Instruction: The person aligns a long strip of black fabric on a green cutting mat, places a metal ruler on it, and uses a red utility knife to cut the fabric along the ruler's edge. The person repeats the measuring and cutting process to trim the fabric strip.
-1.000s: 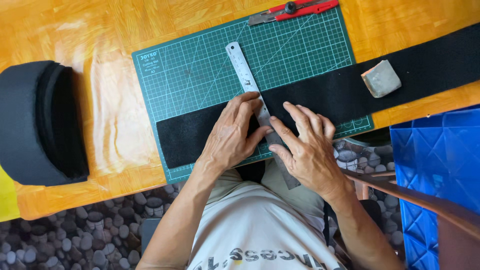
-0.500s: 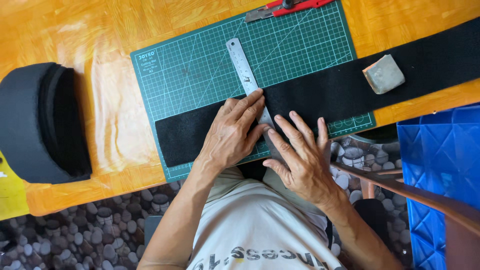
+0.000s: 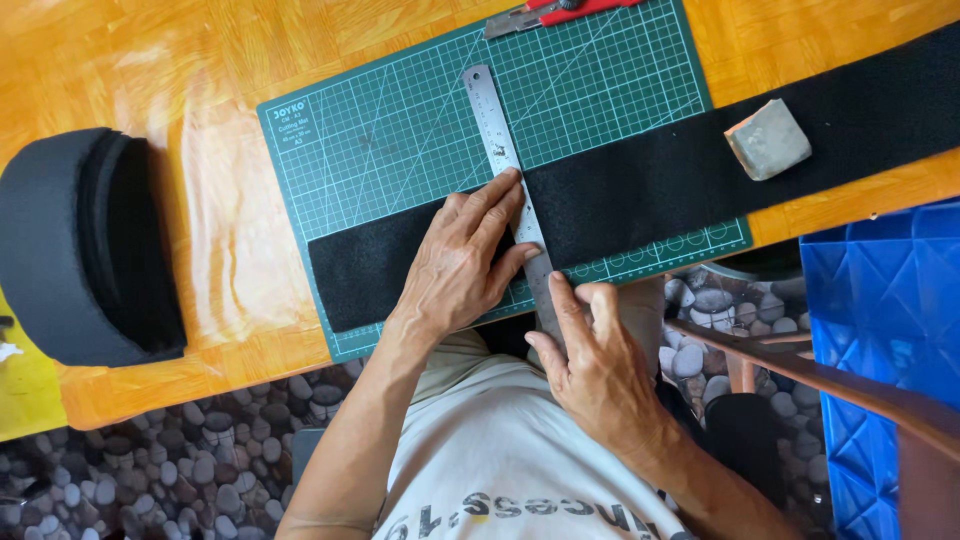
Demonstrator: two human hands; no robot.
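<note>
A long black fabric strip [image 3: 650,180] lies across a green cutting mat [image 3: 400,130] on the orange wooden table. A steel ruler [image 3: 492,120] crosses the strip, and its near end overhangs the table edge. My left hand [image 3: 465,255] lies flat with fingers spread, pressing on the strip and on the ruler's left side. My right hand [image 3: 600,360] is below the table edge, its thumb and fingers closed on the ruler's near end. A pale grey block [image 3: 767,138] rests on the strip to the right.
A red-handled cutter [image 3: 560,10] lies at the mat's far edge. A roll of black material [image 3: 80,245] sits at the table's left. A blue plastic crate [image 3: 880,330] and a wooden chair arm [image 3: 830,375] are at the right, above a pebble-patterned floor.
My right hand has slid off the strip toward me, down to the ruler's near end. My left hand stays pressed on the strip and ruler.
</note>
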